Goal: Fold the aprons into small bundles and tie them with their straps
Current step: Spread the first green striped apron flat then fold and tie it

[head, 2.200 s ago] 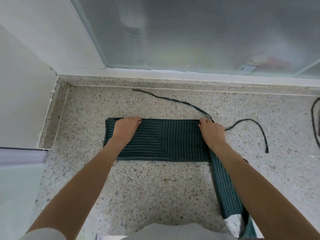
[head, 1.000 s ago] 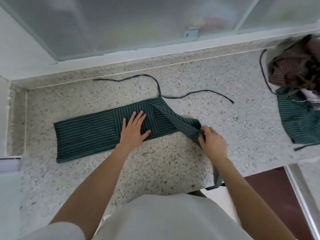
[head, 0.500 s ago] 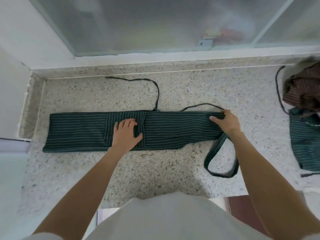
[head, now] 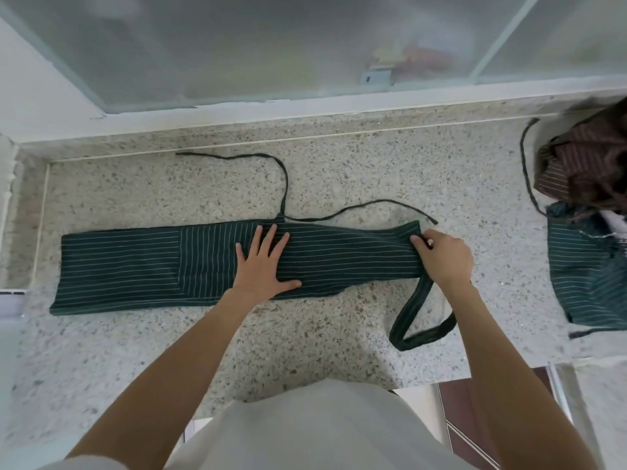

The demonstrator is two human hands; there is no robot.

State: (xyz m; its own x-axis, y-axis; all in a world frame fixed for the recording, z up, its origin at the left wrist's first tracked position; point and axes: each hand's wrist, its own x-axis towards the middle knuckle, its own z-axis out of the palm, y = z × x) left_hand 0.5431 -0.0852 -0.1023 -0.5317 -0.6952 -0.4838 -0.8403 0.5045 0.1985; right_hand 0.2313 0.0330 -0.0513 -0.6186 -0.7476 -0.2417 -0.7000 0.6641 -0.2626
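A dark green striped apron [head: 142, 266] lies folded into a long narrow band across the speckled stone counter [head: 305, 340]. My left hand [head: 263, 262] presses flat on its middle with fingers spread. My right hand [head: 441, 256] pinches the band's right end. Two thin waist straps [head: 285, 178] trail from the band's far edge toward the window. A wide neck loop [head: 410, 320] of the same cloth hangs off the right end, curling on the counter below my right hand.
At the right edge lies a pile of more aprons: a brown striped one [head: 590, 164] on top of a green striped one [head: 590, 279], with a thin strap [head: 526, 164] looping out. A frosted window [head: 271, 45] runs along the back. A white wall [head: 20, 96] closes the left.
The right part of the apron, hanging off the counter edge earlier, has been swung up and laid in line, making one long band. My left hand shifted right along it.
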